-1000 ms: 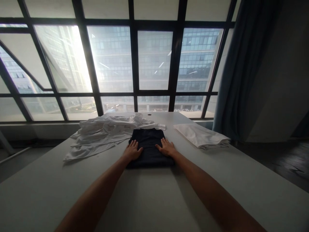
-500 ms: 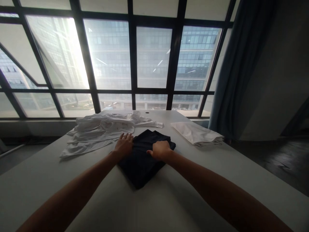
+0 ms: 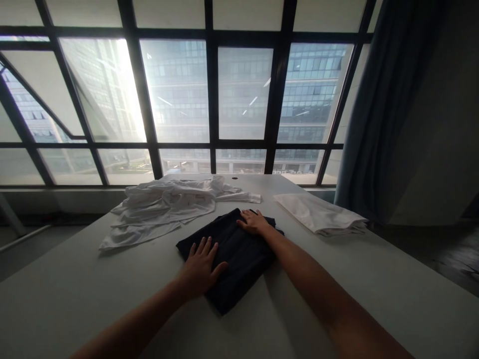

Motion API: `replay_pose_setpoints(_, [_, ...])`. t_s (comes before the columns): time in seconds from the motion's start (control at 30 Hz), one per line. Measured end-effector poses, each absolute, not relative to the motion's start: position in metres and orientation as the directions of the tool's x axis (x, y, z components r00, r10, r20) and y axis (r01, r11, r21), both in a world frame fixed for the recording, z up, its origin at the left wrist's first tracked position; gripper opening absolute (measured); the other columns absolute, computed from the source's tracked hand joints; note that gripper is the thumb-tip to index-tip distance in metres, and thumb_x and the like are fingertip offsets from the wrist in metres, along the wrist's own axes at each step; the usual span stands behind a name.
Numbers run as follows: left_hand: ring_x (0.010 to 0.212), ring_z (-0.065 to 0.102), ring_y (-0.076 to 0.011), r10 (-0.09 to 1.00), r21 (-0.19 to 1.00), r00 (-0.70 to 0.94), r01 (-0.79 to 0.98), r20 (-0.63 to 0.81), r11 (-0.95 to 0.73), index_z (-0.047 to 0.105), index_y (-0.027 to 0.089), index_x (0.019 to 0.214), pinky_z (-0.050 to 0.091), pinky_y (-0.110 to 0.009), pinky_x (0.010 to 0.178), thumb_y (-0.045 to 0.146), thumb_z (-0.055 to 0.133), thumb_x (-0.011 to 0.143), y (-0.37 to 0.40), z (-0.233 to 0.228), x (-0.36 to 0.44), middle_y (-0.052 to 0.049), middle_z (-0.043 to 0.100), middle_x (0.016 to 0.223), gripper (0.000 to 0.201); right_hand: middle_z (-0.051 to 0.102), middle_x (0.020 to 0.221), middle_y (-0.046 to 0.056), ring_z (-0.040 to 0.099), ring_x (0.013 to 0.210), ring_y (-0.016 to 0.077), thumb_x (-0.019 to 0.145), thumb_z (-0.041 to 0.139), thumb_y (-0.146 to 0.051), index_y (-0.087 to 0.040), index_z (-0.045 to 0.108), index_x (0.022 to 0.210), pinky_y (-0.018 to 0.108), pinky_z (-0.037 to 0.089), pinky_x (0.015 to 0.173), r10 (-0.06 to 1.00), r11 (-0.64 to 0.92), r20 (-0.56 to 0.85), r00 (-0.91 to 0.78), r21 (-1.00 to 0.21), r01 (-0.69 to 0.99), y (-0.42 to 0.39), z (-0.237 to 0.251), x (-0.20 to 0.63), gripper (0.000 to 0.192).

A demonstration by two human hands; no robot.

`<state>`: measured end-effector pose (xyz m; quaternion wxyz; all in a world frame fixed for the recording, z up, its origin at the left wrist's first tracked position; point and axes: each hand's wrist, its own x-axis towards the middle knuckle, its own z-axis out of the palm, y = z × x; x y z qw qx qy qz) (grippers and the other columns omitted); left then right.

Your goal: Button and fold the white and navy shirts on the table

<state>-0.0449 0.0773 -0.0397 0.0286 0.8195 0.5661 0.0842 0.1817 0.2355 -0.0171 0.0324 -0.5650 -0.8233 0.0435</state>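
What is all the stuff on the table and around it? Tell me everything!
dark folded garment: one, navy or black, middle of the table, turned at an angle
crumpled white clothes: one pile, white, far left of the table
folded white cloth: one, white, far right of the table
table: one, pale grey
window: one, dark frame, behind the table
curtain: one, dark blue, right
left hand: flat on the garment's near part
right hand: flat on its far part

An upper-floor office-like room: a long white table (image 3: 337, 279) with a cable hole stands against a tall black-framed window wall (image 3: 211, 99) facing glass office towers (image 3: 310, 94), a dark curtain (image 3: 377, 109) alongside.
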Motion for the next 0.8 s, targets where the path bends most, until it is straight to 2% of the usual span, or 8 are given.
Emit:
replay_pose_setpoints(0.07, [0.149,0.012,-0.0341,0.925,0.153,0.365,0.913,0.104,-0.377,0.035,0.013,0.152,0.014,-0.057,0.118,0.071,0.021,0.094,0.080,-0.036,-0.046,-0.016,0.020,0.160,0.083,0.021,0.160,0.009,0.013,0.149,0.0236,0.101,0.027,-0.052,-0.017,0.030,0.154,0.049,0.000,0.120,0.919,0.394,0.070,-0.389,-0.111,0.912,0.236,-0.015,0.170,0.064])
replay_pose_setpoints(0.13, [0.149,0.013,-0.0340,0.913,0.148,0.390,0.902,0.118,-0.405,0.037,0.014,0.151,0.014,-0.057,0.118,0.069,0.024,0.095,0.078,-0.032,-0.044,-0.016,0.022,0.160,0.079,0.021,0.160,0.007,0.013,0.149,0.0231,0.100,0.028,-0.054,-0.019,0.031,0.154,0.047,0.000,0.121,0.844,0.536,0.116,-0.523,-0.153,0.830,0.227,-0.018,0.149,0.064])
replay_pose_setpoints(0.2, [0.148,0.016,-0.0321,0.897,0.143,0.423,0.887,0.131,-0.439,0.041,0.016,0.149,0.014,-0.056,0.119,0.063,0.025,0.097,0.071,-0.027,-0.039,-0.015,0.028,0.158,0.072,0.021,0.160,0.004,0.013,0.149,0.0224,0.099,0.028,-0.056,-0.023,0.031,0.154,0.046,0.002,0.121,0.744,0.662,0.072,-0.665,-0.215,0.718,0.215,-0.023,0.128,0.064])
replay_pose_setpoints(0.3, [0.148,0.019,-0.0309,0.885,0.159,0.455,0.870,0.102,-0.466,0.040,0.017,0.149,0.016,-0.056,0.119,0.061,0.024,0.098,0.053,-0.023,-0.028,-0.015,0.031,0.157,0.070,0.019,0.161,0.002,0.014,0.149,0.0207,0.100,0.027,-0.056,-0.025,0.029,0.154,0.047,0.006,0.121,0.687,0.698,-0.003,-0.727,-0.277,0.660,0.207,-0.031,0.112,0.063])
replay_pose_setpoints(0.4, [0.149,0.011,-0.0341,0.861,0.168,0.507,0.845,0.050,-0.508,0.030,0.021,0.154,0.014,-0.061,0.117,0.064,0.027,0.097,0.035,-0.021,-0.019,-0.013,0.019,0.161,0.071,0.019,0.161,0.003,0.012,0.149,0.0215,0.098,0.028,-0.059,-0.023,0.027,0.155,0.048,0.004,0.121,0.718,0.674,0.012,-0.696,-0.258,0.692,0.217,-0.034,0.115,0.067])
replay_pose_setpoints(0.57, [0.147,0.004,-0.0418,0.802,0.179,0.597,0.790,-0.007,-0.586,0.027,0.041,0.152,0.009,-0.075,0.109,0.062,0.033,0.097,0.026,-0.015,-0.021,-0.007,0.011,0.163,0.060,0.019,0.161,0.006,0.012,0.149,0.0226,0.098,0.026,-0.062,-0.020,0.026,0.155,0.049,0.004,0.121,0.854,0.510,-0.003,-0.520,-0.189,0.839,0.256,-0.034,0.139,0.072])
replay_pose_setpoints(0.7, [0.146,0.002,-0.0448,0.781,0.189,0.621,0.776,-0.061,-0.602,0.025,0.043,0.153,0.008,-0.078,0.106,0.063,0.038,0.095,0.027,-0.008,-0.024,-0.009,0.008,0.163,0.063,0.027,0.158,0.010,0.020,0.148,0.0227,0.100,0.027,-0.055,-0.015,0.033,0.152,0.048,0.006,0.120,0.924,0.381,0.079,-0.373,-0.132,0.915,0.272,-0.028,0.154,0.066])
replay_pose_setpoints(0.8, [0.146,0.002,-0.0451,0.767,0.203,0.637,0.763,-0.073,-0.614,0.026,0.041,0.153,0.007,-0.078,0.105,0.064,0.040,0.094,0.031,-0.007,-0.026,-0.010,0.009,0.163,0.065,0.033,0.156,0.011,0.022,0.147,0.0228,0.102,0.027,-0.047,-0.015,0.038,0.150,0.048,0.004,0.120,0.900,0.415,0.200,-0.388,-0.123,0.901,0.251,-0.022,0.152,0.058])
